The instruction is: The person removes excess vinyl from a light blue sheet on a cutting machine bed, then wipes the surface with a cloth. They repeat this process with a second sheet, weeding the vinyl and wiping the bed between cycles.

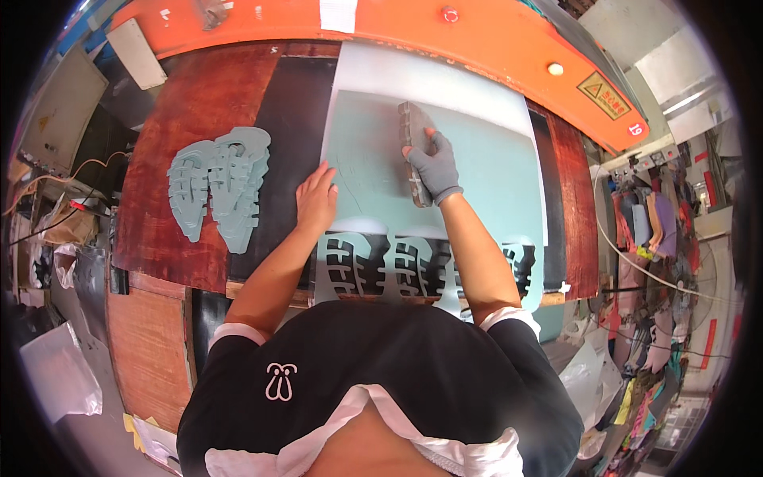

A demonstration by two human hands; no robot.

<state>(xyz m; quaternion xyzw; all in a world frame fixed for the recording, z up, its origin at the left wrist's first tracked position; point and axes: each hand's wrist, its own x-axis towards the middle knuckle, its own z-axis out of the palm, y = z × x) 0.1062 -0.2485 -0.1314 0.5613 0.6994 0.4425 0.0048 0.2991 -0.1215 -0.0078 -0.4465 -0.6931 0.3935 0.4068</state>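
A pale green foam sheet (493,171) lies on the dark press bed, its near strip cut through with sole-shaped holes. My right hand (435,165), in a grey glove, is shut on a long metal cutting die (414,151) that stands on the sheet. My bare left hand (316,199) rests flat on the sheet's left edge, fingers apart. Two stacks of cut pale green sole pieces (220,184) lie to the left on the brown board.
An orange press beam (413,28) with a red button arches over the far side of the bed. A brown wooden board (179,183) flanks the bed on the left. Plastic bags and cables crowd the left floor; racks of coloured goods fill the right.
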